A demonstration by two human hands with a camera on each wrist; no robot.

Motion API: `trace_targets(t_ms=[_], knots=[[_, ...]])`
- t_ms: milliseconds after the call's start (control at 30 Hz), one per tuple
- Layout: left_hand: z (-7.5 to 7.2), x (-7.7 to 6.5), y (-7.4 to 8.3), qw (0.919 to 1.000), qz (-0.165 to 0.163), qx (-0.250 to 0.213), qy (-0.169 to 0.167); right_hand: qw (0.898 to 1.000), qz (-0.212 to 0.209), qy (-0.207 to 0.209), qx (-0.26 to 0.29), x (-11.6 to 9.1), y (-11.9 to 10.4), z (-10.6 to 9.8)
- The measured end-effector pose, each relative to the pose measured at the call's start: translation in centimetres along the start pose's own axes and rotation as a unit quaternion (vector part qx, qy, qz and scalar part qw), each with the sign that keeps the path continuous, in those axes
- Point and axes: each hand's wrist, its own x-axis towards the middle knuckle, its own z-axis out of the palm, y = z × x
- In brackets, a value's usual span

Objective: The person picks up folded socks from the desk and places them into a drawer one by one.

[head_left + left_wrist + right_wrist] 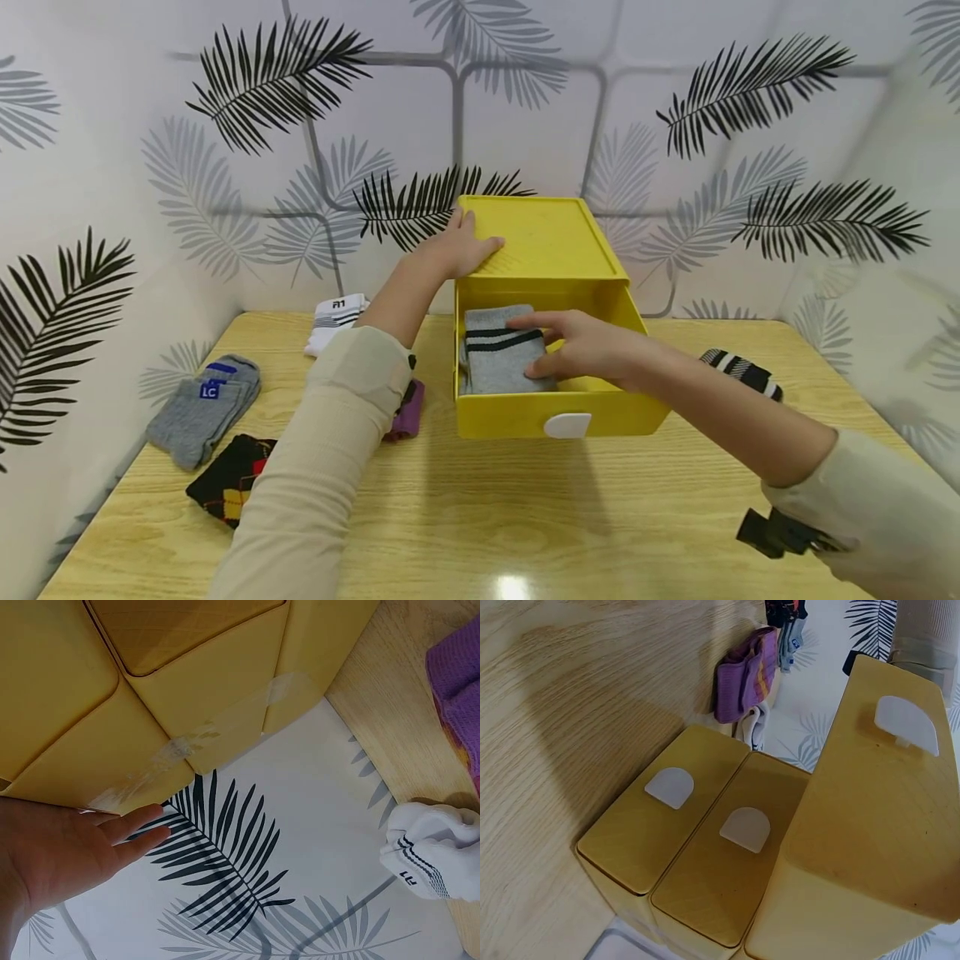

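Observation:
A yellow drawer box (pixel 536 237) stands on the table with its top drawer (pixel 502 417) pulled out. A folded pair of grey socks (pixel 498 367) with two black stripes lies at the left side of that drawer. My right hand (pixel 592 346) reaches over the drawer's right side, its extended index finger and thumb touching the socks, spread apart. My left hand (pixel 453 250) rests on the left edge of the box top. In the left wrist view, the straight fingers of my left hand (pixel 82 847) lie along the box edge. The right wrist view does not show my right hand.
Grey socks (pixel 206 408), black patterned socks (pixel 232 479), white striped socks (pixel 333 319) and purple socks (pixel 407 412) lie at the left. Black-and-white socks (pixel 742 373) lie at the right. Two lower drawers (pixel 641 806) are closed, with white handles. A leaf-patterned wall (pixel 525 125) rises behind.

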Motion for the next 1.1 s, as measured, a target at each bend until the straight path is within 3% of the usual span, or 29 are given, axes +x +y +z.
trace_targets(t_ms=[400,733,833,1000,1100], knots=[[0.1,0.2,0.0,1.0,0.005,-0.004,0.0,0.996,0.005,-0.041,0.082,-1.4,0.9,-1.5],[0.0,0.1,-0.1,0.9998,0.013,-0.012,-0.007,0.991,-0.054,-0.03,0.122,-6.2,1.6,-6.8],[0.0,0.1,0.0,0.9998,0.012,-0.012,-0.009,0.989,-0.072,-0.015,0.125,-7.4,3.5,-8.9],[-0.1,0.1,-0.1,0.9998,0.013,-0.007,-0.012,0.99,-0.095,0.009,0.107,-8.3,8.5,-12.8],[-0.2,0.0,-0.1,0.9998,0.012,-0.006,-0.013,0.992,-0.08,0.065,0.072,-8.1,12.0,-14.4]])
